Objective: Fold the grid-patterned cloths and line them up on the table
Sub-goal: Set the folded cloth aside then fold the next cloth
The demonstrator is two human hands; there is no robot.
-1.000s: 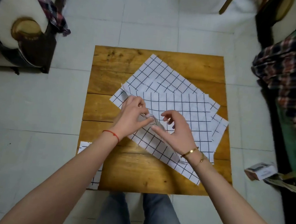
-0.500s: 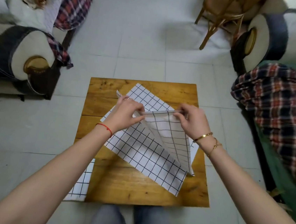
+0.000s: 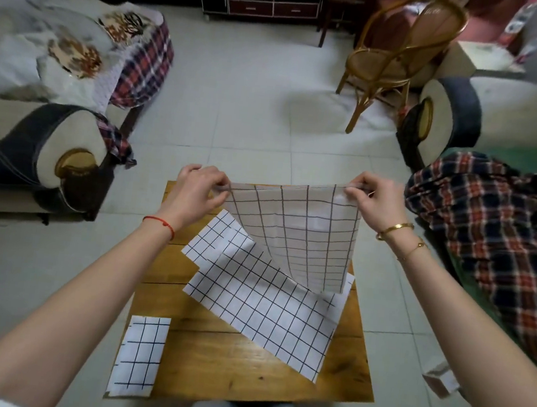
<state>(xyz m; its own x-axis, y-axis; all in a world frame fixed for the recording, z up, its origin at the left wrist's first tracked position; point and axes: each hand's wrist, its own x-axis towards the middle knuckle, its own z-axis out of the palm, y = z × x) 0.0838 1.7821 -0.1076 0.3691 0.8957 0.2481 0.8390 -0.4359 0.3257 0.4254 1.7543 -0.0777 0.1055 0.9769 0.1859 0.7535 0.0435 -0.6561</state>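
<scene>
Hands (image 3: 200, 189) raised, pinching cloth (image 3: 294, 232) corners

Lifted cloth (image 3: 293, 235) hides table's (image 3: 210, 363) far edge; small box (image 3: 440, 382) blurred.

No readable text, labels, brands or numbers from my end. Checked the grid-patterned cloths (image 3: 263, 305) on the table (image 3: 210, 363): only plain black lines on white, no print. There's a small box (image 3: 440, 382) on the floor just right of the table's near right corner, but it's blurred and I can't make out anything on it.
</scene>
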